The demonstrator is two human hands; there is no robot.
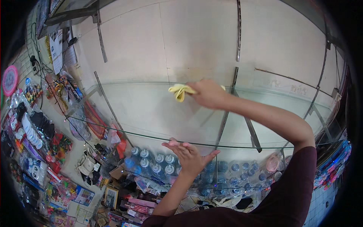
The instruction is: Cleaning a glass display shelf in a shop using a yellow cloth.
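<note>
A: What does the right hand hold?
B: Its grip is closed on a yellow cloth, pressed to the glass shelf.
A: And the left hand?
B: Grip open, fingers touching the shelf's front edge, bottles below.

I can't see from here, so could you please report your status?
Right hand grips yellow cloth on glass shelf. Left hand open at shelf's front edge. Nothing in the way.

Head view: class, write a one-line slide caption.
Right hand presses a yellow cloth on a glass shelf; left hand open at its front edge.
</note>
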